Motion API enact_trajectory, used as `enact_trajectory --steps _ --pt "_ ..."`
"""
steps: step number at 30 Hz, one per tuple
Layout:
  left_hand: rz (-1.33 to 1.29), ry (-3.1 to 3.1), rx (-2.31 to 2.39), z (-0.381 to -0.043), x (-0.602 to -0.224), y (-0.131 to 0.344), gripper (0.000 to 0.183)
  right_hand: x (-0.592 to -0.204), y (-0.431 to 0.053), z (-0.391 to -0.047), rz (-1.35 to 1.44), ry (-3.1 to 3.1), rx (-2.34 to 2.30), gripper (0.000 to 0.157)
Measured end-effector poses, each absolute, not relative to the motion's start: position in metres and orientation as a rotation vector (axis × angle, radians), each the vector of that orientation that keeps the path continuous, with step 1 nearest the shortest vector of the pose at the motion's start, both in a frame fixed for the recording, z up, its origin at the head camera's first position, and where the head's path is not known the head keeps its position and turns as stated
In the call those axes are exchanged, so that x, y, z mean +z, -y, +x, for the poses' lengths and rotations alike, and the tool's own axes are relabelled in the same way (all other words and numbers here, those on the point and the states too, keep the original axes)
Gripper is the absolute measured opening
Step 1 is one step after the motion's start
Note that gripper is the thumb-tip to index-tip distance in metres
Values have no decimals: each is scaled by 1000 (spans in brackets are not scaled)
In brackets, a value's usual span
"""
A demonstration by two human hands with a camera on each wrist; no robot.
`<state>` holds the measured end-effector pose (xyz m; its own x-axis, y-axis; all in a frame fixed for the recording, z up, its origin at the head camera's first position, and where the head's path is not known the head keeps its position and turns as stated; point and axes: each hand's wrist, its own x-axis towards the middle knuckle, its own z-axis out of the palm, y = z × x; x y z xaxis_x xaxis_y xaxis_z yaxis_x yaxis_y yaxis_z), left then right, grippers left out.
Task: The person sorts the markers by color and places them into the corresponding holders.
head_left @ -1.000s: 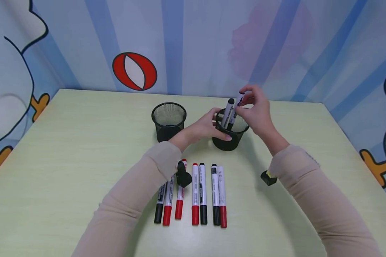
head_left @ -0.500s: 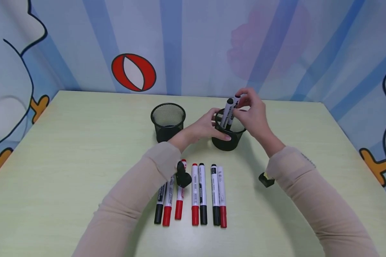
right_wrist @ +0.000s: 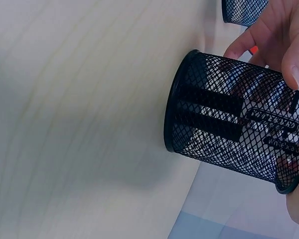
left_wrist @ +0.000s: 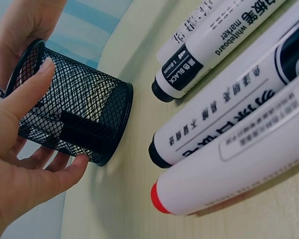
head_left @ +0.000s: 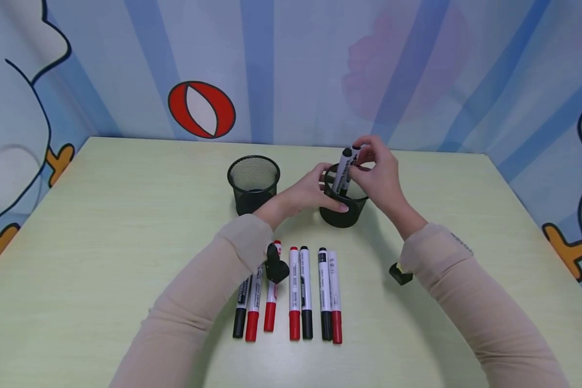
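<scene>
In the head view my left hand grips the black mesh pen cup on the right, thumb over its front. My right hand is at the cup's mouth and pinches the upper end of a black-capped whiteboard marker. Right beside it a second black-capped marker leans in the same cup. Through the mesh, the right wrist view shows two black caps low down near the base. The cup stands upright on the table, seen sideways in the left wrist view.
Another black mesh cup stands to the left. Several red and black whiteboard markers lie in a row on the table nearer the front, some partly under the left forearm. A patterned wall rises behind the table.
My right hand has moved down and slightly left, lowering its marker into the cup alongside the other one. The left hand has kept its hold on the cup.
</scene>
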<state>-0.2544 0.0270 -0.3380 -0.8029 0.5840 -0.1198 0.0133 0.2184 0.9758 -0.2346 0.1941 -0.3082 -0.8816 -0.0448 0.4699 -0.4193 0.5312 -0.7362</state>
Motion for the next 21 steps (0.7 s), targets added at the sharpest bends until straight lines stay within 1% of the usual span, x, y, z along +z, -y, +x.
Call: enact_trajectory --steps 14,21 --pt "540 -2038 1612 -255 -339 -27 89 -309 -196 -233 397 2387 1275 37" --pt "538 -2031 1619 -256 -340 -28 89 -306 -196 -230 393 2393 1315 42"
